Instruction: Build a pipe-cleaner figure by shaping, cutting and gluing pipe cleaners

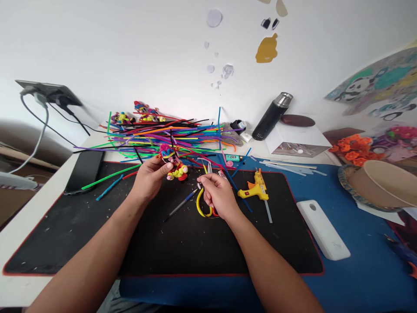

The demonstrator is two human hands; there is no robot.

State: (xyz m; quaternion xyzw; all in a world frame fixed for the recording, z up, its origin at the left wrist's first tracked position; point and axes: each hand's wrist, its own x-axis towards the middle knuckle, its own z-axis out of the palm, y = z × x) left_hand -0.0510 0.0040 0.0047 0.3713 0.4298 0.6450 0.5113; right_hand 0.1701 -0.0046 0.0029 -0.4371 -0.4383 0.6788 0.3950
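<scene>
My left hand (150, 177) is closed on a small figure made of pipe cleaners (173, 163), pink, blue, yellow and red, held just above the black mat (182, 243). My right hand (217, 193) hovers to its right, fingers pinched on something small I cannot make out. Under the right hand lie yellow-handled scissors (201, 208), and a blue pen (181, 204) lies to their left. A yellow glue gun (254, 188) rests on the mat to the right of my right hand.
A heap of coloured pipe cleaners (163, 134) fills the back of the desk, with finished figures (143, 112) behind. A black flask (272, 116), white box (298, 138), white power bank (322, 229), phone (84, 170), glue sticks (288, 166) and a bowl (384, 184) stand around.
</scene>
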